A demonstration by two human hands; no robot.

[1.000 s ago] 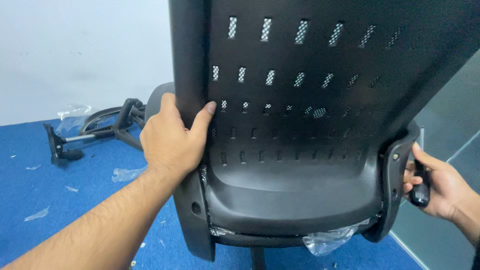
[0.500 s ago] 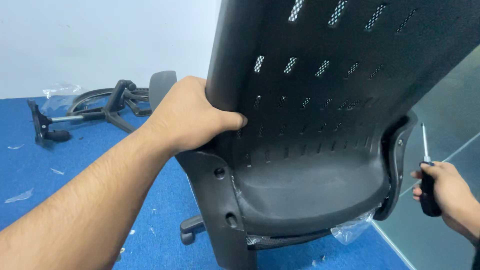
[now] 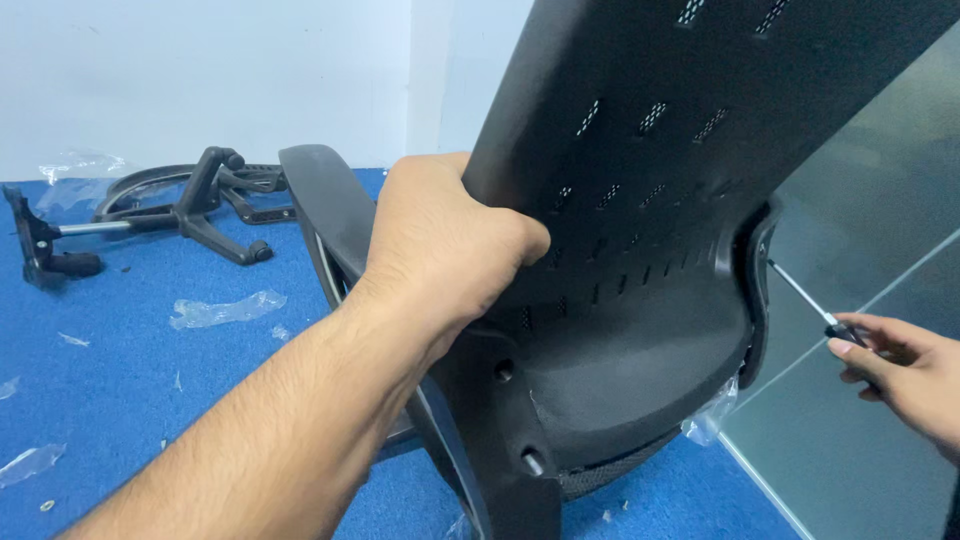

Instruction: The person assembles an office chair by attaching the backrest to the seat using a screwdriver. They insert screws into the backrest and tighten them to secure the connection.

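Head view shows our left hand point(image 3: 440, 250) wrapped tight around the left edge of the black backrest point(image 3: 650, 200), fingers curled over onto its slotted rear shell, tilting it up off the blue carpet point(image 3: 150, 380). Our right hand point(image 3: 905, 375) is closed around the handle of a screwdriver point(image 3: 810, 300), whose thin shaft points up and left to the backrest's right side frame; the tip looks to meet the frame, though we cannot tell whether it sits in a screw head. To do this well, we judge that the left hand should hold the backrest firm so it does not rock, and the right should line the shaft square with the screw and press along it while turning, so the tip does not slip out and scar the plastic. An armrest point(image 3: 325, 215) stands just behind our left wrist. Farther left on the carpet lie a chair base point(image 3: 190, 205) and scraps of clear wrap point(image 3: 225, 308).
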